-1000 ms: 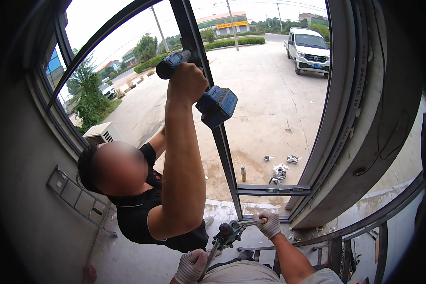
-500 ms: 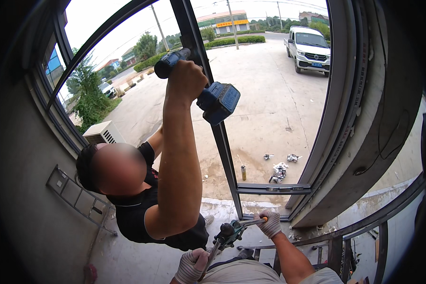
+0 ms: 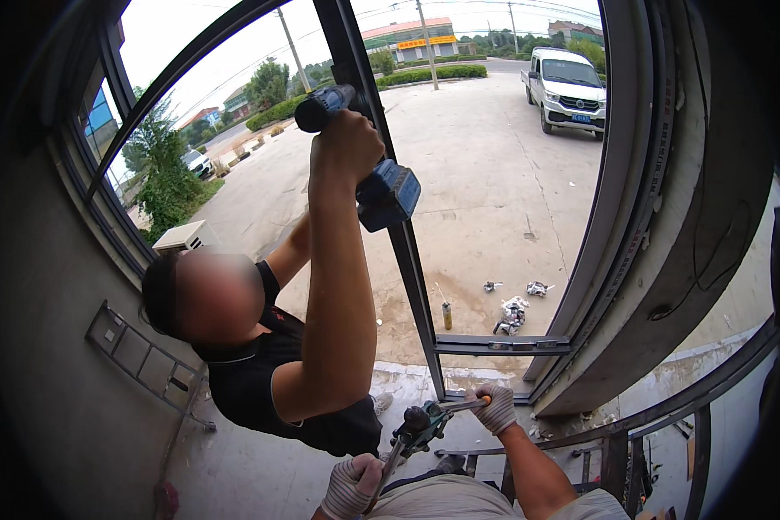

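Observation:
Both my hands wear pale striped work gloves and grip one tool with long handles, which looks like a lever rivet gun (image 3: 421, 426), green-bodied with a round black part on top. My left hand (image 3: 352, 488) is closed around its near handle at the bottom of the view. Farther out and to the right, my right hand (image 3: 496, 411) wraps the other handle near its orange end. The handles are spread wide apart. In front of me a co-worker in a black shirt (image 3: 243, 381) holds a blue cordless drill (image 3: 325, 107) up against the dark metal upright (image 3: 407, 269).
A low crossbar (image 3: 542, 347) joins the upright to the right-hand frame. Behind the co-worker a ladder (image 3: 143, 360) leans by the left wall. Dark metal rails (image 3: 615, 472) lie at lower right. Outside are a spray can (image 3: 447, 315), crumpled debris (image 3: 512, 315) and a white truck (image 3: 566, 91).
The co-worker's drill has tilted and shifted slightly, its battery end moving left. The co-worker's raised arm has moved a little right. My hands and the rivet gun have stayed in place.

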The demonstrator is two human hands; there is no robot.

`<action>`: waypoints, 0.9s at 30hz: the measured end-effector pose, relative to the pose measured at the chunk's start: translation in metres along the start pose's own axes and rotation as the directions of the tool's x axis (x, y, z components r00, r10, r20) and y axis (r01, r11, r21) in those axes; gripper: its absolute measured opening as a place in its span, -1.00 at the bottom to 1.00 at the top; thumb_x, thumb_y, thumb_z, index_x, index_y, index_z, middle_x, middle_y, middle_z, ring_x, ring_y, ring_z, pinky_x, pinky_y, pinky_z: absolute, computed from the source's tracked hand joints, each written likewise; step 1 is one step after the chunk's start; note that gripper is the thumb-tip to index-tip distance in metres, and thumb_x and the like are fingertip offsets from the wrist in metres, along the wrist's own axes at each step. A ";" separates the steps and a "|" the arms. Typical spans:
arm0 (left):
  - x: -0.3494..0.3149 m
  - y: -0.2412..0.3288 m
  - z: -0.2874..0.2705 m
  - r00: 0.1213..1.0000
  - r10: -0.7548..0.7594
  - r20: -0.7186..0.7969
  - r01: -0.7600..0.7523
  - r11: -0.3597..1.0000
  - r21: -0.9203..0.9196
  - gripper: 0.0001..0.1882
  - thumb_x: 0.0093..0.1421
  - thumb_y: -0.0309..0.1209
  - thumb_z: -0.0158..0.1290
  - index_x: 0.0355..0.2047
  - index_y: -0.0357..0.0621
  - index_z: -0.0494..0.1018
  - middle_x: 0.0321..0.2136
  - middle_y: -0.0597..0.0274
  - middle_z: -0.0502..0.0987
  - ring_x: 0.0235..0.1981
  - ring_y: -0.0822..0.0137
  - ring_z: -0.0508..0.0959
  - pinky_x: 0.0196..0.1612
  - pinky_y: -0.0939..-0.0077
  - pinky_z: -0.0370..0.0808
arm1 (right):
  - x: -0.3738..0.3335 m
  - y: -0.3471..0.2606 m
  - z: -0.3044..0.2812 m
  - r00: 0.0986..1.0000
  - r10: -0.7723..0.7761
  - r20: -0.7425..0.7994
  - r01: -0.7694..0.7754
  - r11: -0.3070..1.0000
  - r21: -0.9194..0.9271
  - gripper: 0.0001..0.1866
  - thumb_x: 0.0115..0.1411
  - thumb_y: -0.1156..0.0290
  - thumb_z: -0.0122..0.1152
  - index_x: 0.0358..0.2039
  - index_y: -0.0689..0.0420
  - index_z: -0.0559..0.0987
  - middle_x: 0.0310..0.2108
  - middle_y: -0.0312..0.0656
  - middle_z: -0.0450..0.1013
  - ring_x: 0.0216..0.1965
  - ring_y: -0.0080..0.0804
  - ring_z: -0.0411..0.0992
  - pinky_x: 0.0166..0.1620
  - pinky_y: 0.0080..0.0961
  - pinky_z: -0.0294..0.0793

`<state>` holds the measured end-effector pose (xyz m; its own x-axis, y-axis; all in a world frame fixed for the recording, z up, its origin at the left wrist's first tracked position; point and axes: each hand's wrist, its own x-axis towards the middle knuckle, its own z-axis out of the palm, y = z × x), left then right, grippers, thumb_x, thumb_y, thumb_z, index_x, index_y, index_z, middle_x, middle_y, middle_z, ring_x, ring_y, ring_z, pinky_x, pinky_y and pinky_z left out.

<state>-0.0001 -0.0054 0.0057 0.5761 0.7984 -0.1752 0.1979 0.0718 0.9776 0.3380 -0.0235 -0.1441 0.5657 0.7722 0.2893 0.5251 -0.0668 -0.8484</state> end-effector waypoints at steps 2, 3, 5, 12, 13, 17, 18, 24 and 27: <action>-0.001 0.005 0.001 1.000 -0.017 0.006 0.017 1.000 -0.008 -0.61 0.50 -0.17 -0.04 -0.32 -0.22 0.57 -0.51 0.36 0.55 -0.52 0.59 0.48 -0.42 0.63 0.47 | 0.001 0.000 0.000 1.000 -0.020 -0.024 0.020 1.000 -0.009 -0.70 0.15 0.27 0.43 -0.61 0.19 0.65 -0.69 -0.07 0.48 -0.66 -0.38 0.46 -0.50 -0.38 0.45; 0.000 0.004 0.001 1.000 0.022 -0.005 -0.022 1.000 0.018 -0.61 0.50 -0.17 -0.04 -0.31 -0.23 0.57 -0.51 0.36 0.55 -0.51 0.58 0.49 -0.41 0.63 0.47 | 0.002 -0.001 -0.001 1.000 -0.019 -0.023 0.019 1.000 -0.005 -0.70 0.15 0.27 0.43 -0.61 0.19 0.65 -0.70 -0.08 0.48 -0.66 -0.40 0.45 -0.50 -0.39 0.44; 0.001 0.002 0.001 0.995 0.101 -0.023 -0.100 0.993 0.070 -0.61 0.51 -0.18 -0.05 -0.30 -0.24 0.57 -0.52 0.36 0.54 -0.50 0.57 0.50 -0.39 0.61 0.48 | 0.004 -0.005 -0.003 1.000 -0.017 -0.022 0.017 1.000 0.000 -0.69 0.15 0.27 0.43 -0.62 0.20 0.64 -0.72 -0.11 0.47 -0.66 -0.45 0.44 -0.51 -0.41 0.44; 0.000 0.011 0.003 1.000 0.002 -0.004 -0.001 0.999 0.044 -0.56 0.52 -0.15 -0.08 -0.27 -0.28 0.61 -0.48 0.29 0.60 -0.38 0.51 0.57 -0.27 0.55 0.51 | 0.019 -0.024 -0.015 0.992 -0.106 -0.074 0.110 0.993 0.047 -0.72 0.12 0.29 0.44 -0.58 0.18 0.58 -0.72 -0.17 0.40 -0.63 -0.56 0.39 -0.49 -0.46 0.42; 0.001 0.004 0.000 1.000 -0.029 0.002 0.029 0.999 0.041 -0.54 0.52 -0.13 -0.09 -0.26 -0.28 0.61 -0.47 0.28 0.61 -0.38 0.50 0.57 -0.25 0.55 0.51 | 0.022 -0.029 -0.017 0.995 -0.065 -0.070 0.068 0.997 0.039 -0.72 0.11 0.30 0.44 -0.58 0.18 0.58 -0.71 -0.16 0.40 -0.63 -0.55 0.38 -0.49 -0.46 0.41; 0.011 -0.031 -0.010 0.997 0.064 -0.032 -0.057 0.981 0.188 -0.45 0.51 -0.02 -0.11 -0.23 -0.28 0.64 -0.45 0.28 0.63 -0.37 0.47 0.57 -0.20 0.53 0.52 | 0.035 -0.044 -0.022 0.995 0.000 -0.104 0.001 1.000 0.008 -0.69 0.08 0.28 0.44 -0.63 0.17 0.54 -0.73 -0.14 0.32 -0.66 -0.53 0.27 -0.51 -0.40 0.36; 0.010 -0.030 -0.011 0.998 0.027 -0.057 -0.017 0.986 0.165 -0.44 0.50 0.00 -0.10 -0.24 -0.27 0.64 -0.45 0.28 0.62 -0.37 0.48 0.56 -0.20 0.54 0.51 | 0.037 -0.051 -0.026 0.995 0.020 -0.103 -0.022 1.000 -0.018 -0.68 0.09 0.26 0.44 -0.63 0.17 0.54 -0.74 -0.14 0.31 -0.66 -0.52 0.25 -0.52 -0.39 0.35; 0.015 -0.044 -0.042 0.990 0.067 -0.126 -0.043 0.982 0.186 -0.37 0.46 0.12 -0.10 -0.32 -0.24 0.63 -0.48 0.34 0.59 -0.39 0.54 0.51 -0.27 0.58 0.47 | 0.060 -0.090 -0.040 0.969 0.236 -0.071 -0.241 0.968 -0.074 -0.49 0.13 -0.10 0.36 -0.58 0.14 0.59 -0.69 -0.08 0.41 -0.62 -0.24 0.37 -0.42 -0.27 0.42; 0.026 -0.027 -0.048 0.948 0.269 -0.170 -0.230 0.948 0.221 -0.47 0.41 0.06 0.05 -0.38 -0.23 0.55 -0.59 0.41 0.45 -0.51 0.56 0.39 -0.42 0.59 0.36 | 0.075 -0.084 -0.032 0.958 0.276 -0.082 -0.277 0.961 -0.004 -0.46 0.13 -0.14 0.35 -0.58 0.15 0.59 -0.69 -0.08 0.39 -0.62 -0.22 0.35 -0.42 -0.26 0.41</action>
<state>-0.0283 0.0422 -0.0199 0.4648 0.8776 0.1171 0.2302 -0.2474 0.9412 0.3566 0.0202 -0.0367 0.7386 0.6695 0.0793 0.3501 -0.2804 -0.8937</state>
